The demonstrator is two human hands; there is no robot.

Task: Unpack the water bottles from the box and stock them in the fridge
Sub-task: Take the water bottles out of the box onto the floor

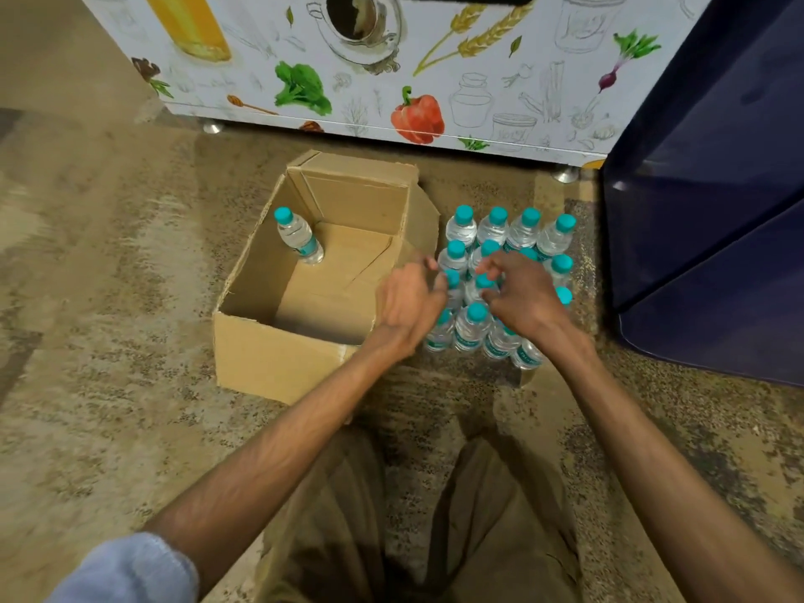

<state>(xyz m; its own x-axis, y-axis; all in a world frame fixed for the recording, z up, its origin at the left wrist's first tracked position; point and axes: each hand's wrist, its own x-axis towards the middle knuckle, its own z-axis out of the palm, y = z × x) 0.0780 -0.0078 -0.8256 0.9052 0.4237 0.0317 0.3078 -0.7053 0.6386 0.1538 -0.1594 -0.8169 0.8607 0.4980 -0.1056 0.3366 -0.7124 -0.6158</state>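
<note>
The bottles (pixel 500 237) stand upright on the floor (pixel 108 276) in a tight block, touching one another, just to the right of the box (pixel 269 354). They are clear, with teal caps and teal labels; the back row shows four across, and the hands hide part of the middle rows. A lone bottle (pixel 300 237) of the same kind stands inside the box, in its far left corner against the wall.

The box is plain cardboard, open at the top, its bottom bare apart from that bottle. Its far flap stands up and its right flap leans out toward the block.

Both hands are over the middle of the block. The left hand (pixel 409 298) sits at its left edge, beside the box's right wall, fingers curled inward and blurred; whether they hold a bottle cannot be told. The right hand (pixel 524 293) is over the centre, knuckles up, fingers and thumb bent down around a teal cap; whether they actually grip it cannot be told either. The two hands are close together but apart.

Beyond the box stands the fridge (pixel 370 58), its white front printed with vegetables, wheat and jars, resting on small metal feet (pixel 213 127). A dark blue door (pixel 705 211) fills the right side, near the block. The floor is mottled brown stone. At the bottom of the view are the person's brown trousers (pixel 348 515) and a pale blue sleeve (pixel 130 567) on the left arm
</note>
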